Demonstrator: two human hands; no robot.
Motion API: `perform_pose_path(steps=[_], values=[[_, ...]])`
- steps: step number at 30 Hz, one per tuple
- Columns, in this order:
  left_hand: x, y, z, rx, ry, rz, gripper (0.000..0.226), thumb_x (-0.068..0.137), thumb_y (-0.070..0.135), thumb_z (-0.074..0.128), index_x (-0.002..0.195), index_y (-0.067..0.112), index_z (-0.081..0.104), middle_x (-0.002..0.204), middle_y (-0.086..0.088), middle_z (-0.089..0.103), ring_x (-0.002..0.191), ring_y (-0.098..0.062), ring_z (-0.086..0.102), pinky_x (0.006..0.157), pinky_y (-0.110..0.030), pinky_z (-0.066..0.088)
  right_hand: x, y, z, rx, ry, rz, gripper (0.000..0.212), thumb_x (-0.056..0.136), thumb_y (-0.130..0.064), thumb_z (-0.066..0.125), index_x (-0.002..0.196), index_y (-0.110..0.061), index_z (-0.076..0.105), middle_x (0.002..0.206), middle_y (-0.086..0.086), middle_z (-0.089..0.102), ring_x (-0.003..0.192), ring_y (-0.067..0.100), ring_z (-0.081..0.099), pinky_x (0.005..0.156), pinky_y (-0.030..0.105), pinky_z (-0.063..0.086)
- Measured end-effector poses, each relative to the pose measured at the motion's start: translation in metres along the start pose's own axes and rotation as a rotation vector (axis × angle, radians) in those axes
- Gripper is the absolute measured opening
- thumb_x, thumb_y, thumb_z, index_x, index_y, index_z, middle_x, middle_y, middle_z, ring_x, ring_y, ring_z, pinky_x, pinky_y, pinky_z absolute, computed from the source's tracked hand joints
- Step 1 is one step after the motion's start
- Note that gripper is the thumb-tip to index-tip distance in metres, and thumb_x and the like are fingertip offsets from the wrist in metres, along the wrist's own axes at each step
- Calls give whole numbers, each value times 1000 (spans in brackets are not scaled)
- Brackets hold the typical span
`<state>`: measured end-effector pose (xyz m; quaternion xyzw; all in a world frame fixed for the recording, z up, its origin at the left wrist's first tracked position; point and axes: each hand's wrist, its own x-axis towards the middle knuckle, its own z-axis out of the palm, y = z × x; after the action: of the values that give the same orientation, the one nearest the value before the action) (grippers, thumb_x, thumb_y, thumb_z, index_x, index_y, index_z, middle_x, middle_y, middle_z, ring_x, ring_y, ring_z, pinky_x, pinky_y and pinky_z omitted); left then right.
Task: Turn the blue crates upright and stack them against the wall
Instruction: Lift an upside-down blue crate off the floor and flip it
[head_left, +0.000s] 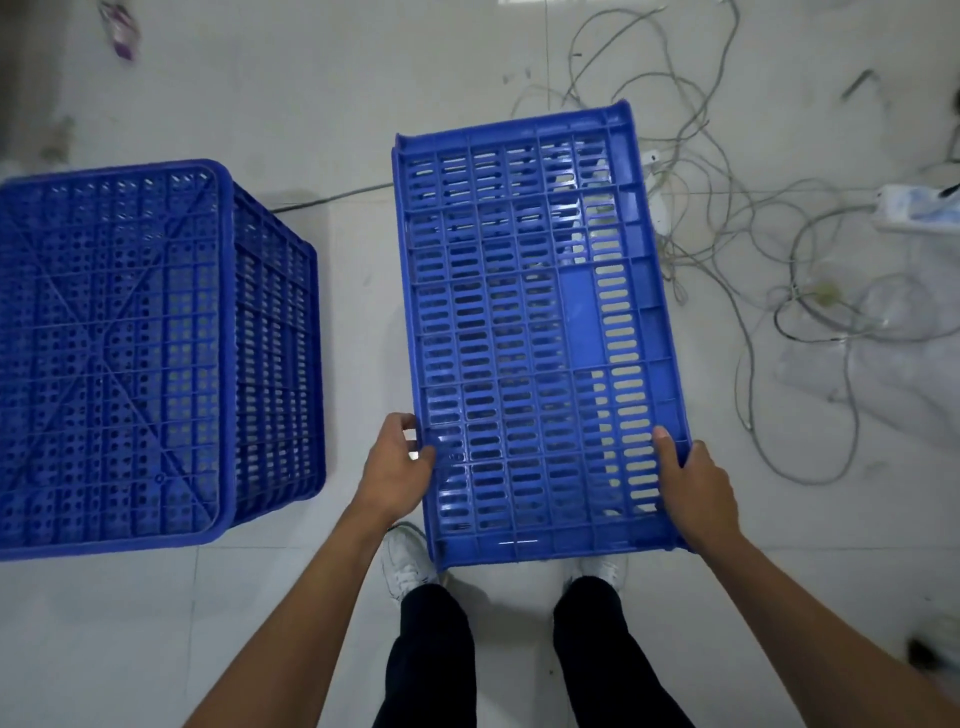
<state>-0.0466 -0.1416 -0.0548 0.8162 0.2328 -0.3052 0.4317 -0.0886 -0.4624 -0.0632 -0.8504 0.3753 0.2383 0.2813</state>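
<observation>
on my far left an upside-down blue slotted plastic crate sits on the pale tiled floor, its ribbed base facing up at me, not yet turned over. between it and my legs is bare tile, so the two crates stand apart.

next comes my left hand, clamped on the left edge of the blue plastic crate i am holding, the thumb over the slotted wall and the other fingers wrapped behind where i cannot see them. this crate is turned on its side in front of me, one long slotted wall facing up, its long axis running straight away from my body; the near short end hangs just above my white shoes.

my right hand grips the opposite edge, thumb pressed on the wall, the rest curled round the rim. both hands hold near the close end, about equally near, so the far end is unsupported and will want to dip. i judge the next move is a roll about that long axis to bring the open mouth up.

to the right, a tangle of grey cables lies on the floor, close to the crate's far corner. i see no wall here.
</observation>
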Motion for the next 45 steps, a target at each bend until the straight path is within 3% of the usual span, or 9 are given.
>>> perform_pose_path(steps=[5, 9, 14, 20, 25, 29, 33, 39, 45], values=[[-20, -5, 21, 98, -13, 93, 56, 105, 19, 43, 156, 28, 21, 136, 12, 49, 117, -15, 56, 97, -32, 49, -2, 12, -13, 55, -56, -69, 48, 95, -63, 33, 104, -17, 45, 87, 4, 65, 75, 25, 64, 71, 44, 55], [-18, -15, 23, 137, 49, 41, 59, 106, 22, 38, 157, 36, 12, 113, 7, 55, 92, -16, 59, 81, -28, 48, -9, 6, -21, 62, -85, -124, 43, 97, -56, 40, 96, -14, 47, 85, 2, 64, 73, 21, 62, 71, 45, 55], [-14, -28, -3, 176, 135, -8, 58, 105, 14, 37, 155, 38, 20, 96, -1, 60, 70, -13, 53, 61, -27, 44, -49, -14, -14, 70, -83, -224, 40, 95, -51, 50, 81, -14, 43, 69, 6, 60, 63, 24, 58, 60, 39, 47], [16, -62, -21, 139, 69, -190, 53, 100, 6, 44, 149, 25, 41, 114, 0, 64, 93, -30, 63, 79, -37, 51, -98, -46, -3, 98, -21, -401, 37, 97, -41, 49, 68, -21, 34, 54, 5, 45, 54, 22, 48, 56, 42, 37], [47, -94, -18, -167, 84, -343, 41, 91, 8, 54, 129, 18, 62, 96, -13, 76, 97, -43, 69, 85, -57, 57, -105, -55, 9, -34, -102, -529, 29, 101, -41, 37, 78, -23, 36, 53, 1, 49, 53, 20, 52, 55, 43, 42], [19, -51, -16, -71, 101, -275, 21, 95, 19, 49, 113, 17, 60, 107, -11, 69, 87, -28, 64, 83, -39, 55, -116, -75, 25, -82, -172, -608, 26, 102, -43, 35, 83, -24, 33, 55, 1, 50, 51, 21, 52, 52, 40, 39], [-1, -29, -21, -30, 146, -82, 29, 101, 25, 50, 128, 18, 59, 120, 7, 59, 100, -17, 61, 81, -31, 46, -133, -104, 55, -218, -233, -677, 30, 103, -44, 32, 105, -16, 42, 63, 3, 57, 61, 26, 56, 57, 41, 38], [-35, 1, -39, -178, 326, 194, 25, 91, 45, 64, 89, 20, 65, 94, 10, 63, 88, 0, 61, 77, -10, 45, -161, -152, 111, -419, -285, -718, 46, 103, -39, 31, 132, -4, 39, 107, 19, 68, 100, 40, 63, 77, 44, 44], [1, -8, -45, 134, 493, 152, 24, 84, 29, 71, 87, 15, 51, 91, 2, 52, 75, -16, 51, 71, -31, 46, -172, -165, 149, -478, -312, -804, 38, 102, -27, 38, 127, 0, 44, 102, 17, 67, 90, 38, 66, 66, 40, 38]])
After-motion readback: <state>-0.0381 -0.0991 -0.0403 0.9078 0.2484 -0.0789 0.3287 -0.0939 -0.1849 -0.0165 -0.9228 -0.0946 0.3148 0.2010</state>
